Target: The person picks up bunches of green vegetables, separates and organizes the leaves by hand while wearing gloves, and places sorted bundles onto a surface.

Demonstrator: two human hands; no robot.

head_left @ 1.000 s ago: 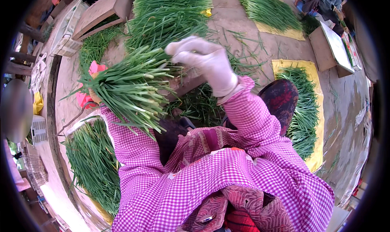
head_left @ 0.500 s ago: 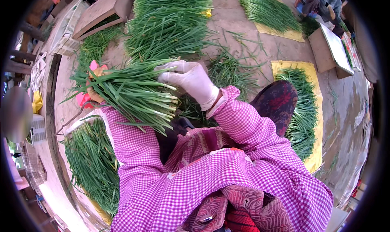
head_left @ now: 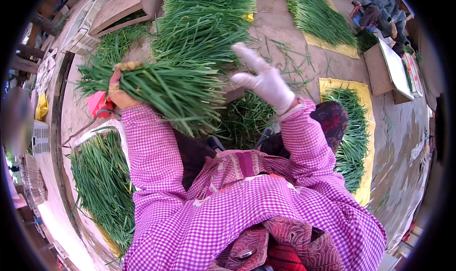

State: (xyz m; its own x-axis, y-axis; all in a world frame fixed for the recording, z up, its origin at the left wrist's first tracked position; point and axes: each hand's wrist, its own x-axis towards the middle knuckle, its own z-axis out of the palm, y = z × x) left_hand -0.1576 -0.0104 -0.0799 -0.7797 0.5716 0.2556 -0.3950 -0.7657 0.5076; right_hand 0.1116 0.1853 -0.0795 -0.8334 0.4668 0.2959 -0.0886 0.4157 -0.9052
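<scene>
My left hand (head_left: pixel 124 87) is wrapped round a thick bunch of Chinese chives (head_left: pixel 178 93), held sideways above the floor. Its pale cut ends point right and its green leaf tips hang out to the left. In a white glove, my right hand (head_left: pixel 267 81) is raised to the right of those ends, fingers spread and holding nothing; its fingertips are slightly blurred. Below, between my feet, lies a heap of loose chive trimmings (head_left: pixel 244 116). A long row of laid-out chives (head_left: pixel 199 38) stretches away just beyond the bunch.
More chives (head_left: pixel 102 185) lie at my left, and others on a yellow sheet (head_left: pixel 368 143) at my right. A further row (head_left: pixel 320 17) is at the far right. Wooden boxes (head_left: pixel 126 10) stand far left and right. Another person (head_left: pixel 380 10) sits at the far right.
My right hand has come off the cut ends and moved right, its fingers opening out. The bunch has swung more level, and my left hand shows more fully around it.
</scene>
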